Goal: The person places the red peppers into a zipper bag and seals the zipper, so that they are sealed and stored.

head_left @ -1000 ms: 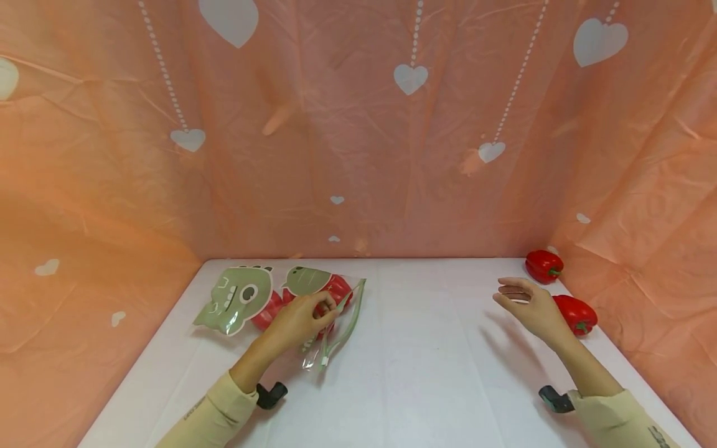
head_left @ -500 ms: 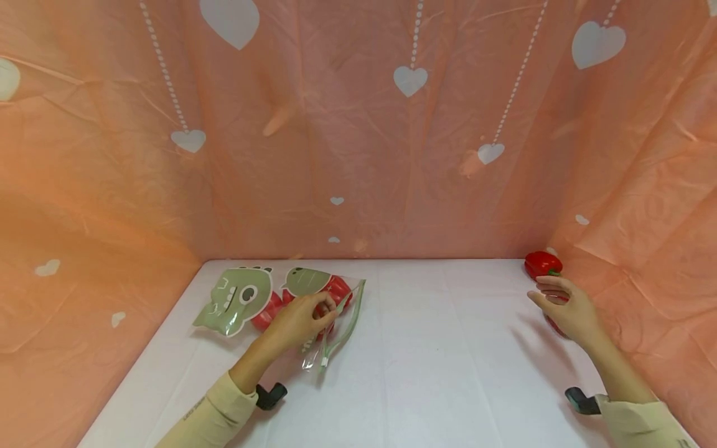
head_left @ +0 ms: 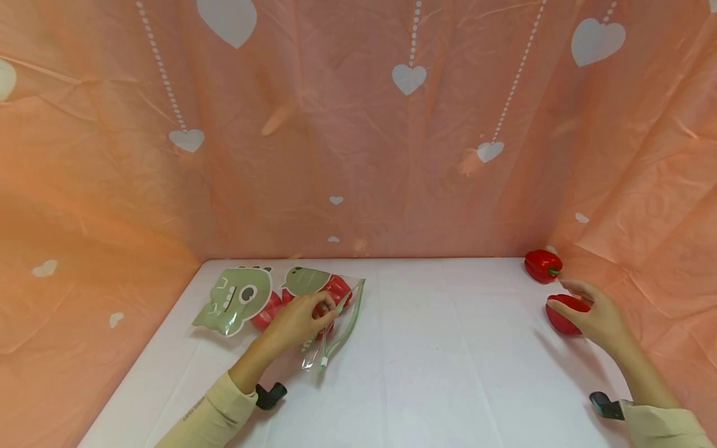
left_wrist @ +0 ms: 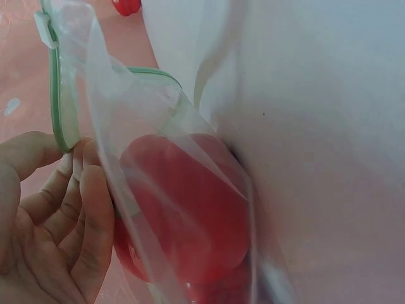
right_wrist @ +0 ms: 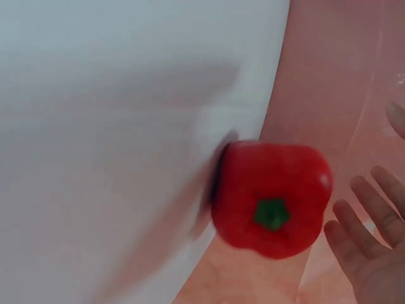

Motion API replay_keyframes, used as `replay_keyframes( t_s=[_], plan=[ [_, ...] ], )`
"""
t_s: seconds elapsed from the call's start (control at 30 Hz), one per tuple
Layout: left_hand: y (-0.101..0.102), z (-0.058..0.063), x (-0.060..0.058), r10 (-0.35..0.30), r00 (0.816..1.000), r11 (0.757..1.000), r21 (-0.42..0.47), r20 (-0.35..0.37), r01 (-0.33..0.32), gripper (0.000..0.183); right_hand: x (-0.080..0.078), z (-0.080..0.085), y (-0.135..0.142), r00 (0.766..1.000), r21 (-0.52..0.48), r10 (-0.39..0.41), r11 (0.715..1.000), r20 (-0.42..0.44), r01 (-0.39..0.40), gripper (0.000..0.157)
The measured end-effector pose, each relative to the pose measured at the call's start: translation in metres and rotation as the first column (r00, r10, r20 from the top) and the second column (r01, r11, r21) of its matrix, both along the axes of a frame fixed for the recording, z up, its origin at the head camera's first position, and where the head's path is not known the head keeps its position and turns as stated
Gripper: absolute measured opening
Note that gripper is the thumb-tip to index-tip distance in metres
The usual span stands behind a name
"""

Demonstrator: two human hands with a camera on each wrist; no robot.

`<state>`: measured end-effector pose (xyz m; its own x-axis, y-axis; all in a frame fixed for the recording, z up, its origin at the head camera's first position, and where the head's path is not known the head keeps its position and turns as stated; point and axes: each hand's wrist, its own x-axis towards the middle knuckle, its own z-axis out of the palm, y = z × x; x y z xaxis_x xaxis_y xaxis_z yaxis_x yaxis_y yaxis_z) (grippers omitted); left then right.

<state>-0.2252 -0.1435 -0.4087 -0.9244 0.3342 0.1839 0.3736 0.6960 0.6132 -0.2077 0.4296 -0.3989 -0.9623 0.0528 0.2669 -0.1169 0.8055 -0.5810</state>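
Note:
My left hand (head_left: pixel 305 317) pinches the green-edged mouth of a clear zip bag (head_left: pixel 307 282) between thumb and fingers, holding it apart. The left wrist view shows the bag's white slider (left_wrist: pixel 45 30) and a red bell pepper (left_wrist: pixel 183 209) inside; more red lies below, partly cut off. At the right table edge my right hand (head_left: pixel 599 317) spreads around another red bell pepper (head_left: pixel 562 323). In the right wrist view that pepper's green stem faces the camera. The fingers (right_wrist: pixel 347 250) are extended beside it; whether they touch it I cannot tell.
Left of the zip bag lies a green dinosaur-print bag (head_left: pixel 238 302), with red showing at its right side. A further red bell pepper (head_left: pixel 542 266) sits at the table's back right corner. Orange curtains (head_left: pixel 358 155) enclose the white table (head_left: pixel 431 348) at back and sides.
My right hand has moved right, passing in front of the nearer loose pepper, and now has its fingers around it. The left hand and the zip bag have stayed put.

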Motion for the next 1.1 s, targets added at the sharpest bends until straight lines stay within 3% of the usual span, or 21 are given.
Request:
replay_keyframes(
  t_s=[0.27,0.63,1.1],
  plan=[
    [-0.001,0.0,0.0,-0.01,1.0,1.0,0.005,-0.005,0.01,0.007,0.003,0.002,0.012,0.994,0.038,-0.037,0.999,0.1,0.033,0.076],
    [0.0,0.001,0.002,0.005,1.0,1.0,0.002,0.017,-0.005,0.008,0.001,-0.003,0.023,0.985,0.009,-0.041,0.999,0.169,0.04,0.087],
    [0.001,-0.001,0.004,0.021,1.0,1.0,0.012,0.014,-0.021,0.009,-0.004,-0.009,0.029,0.964,0.06,-0.073,0.996,0.255,0.059,0.096]
  ],
)
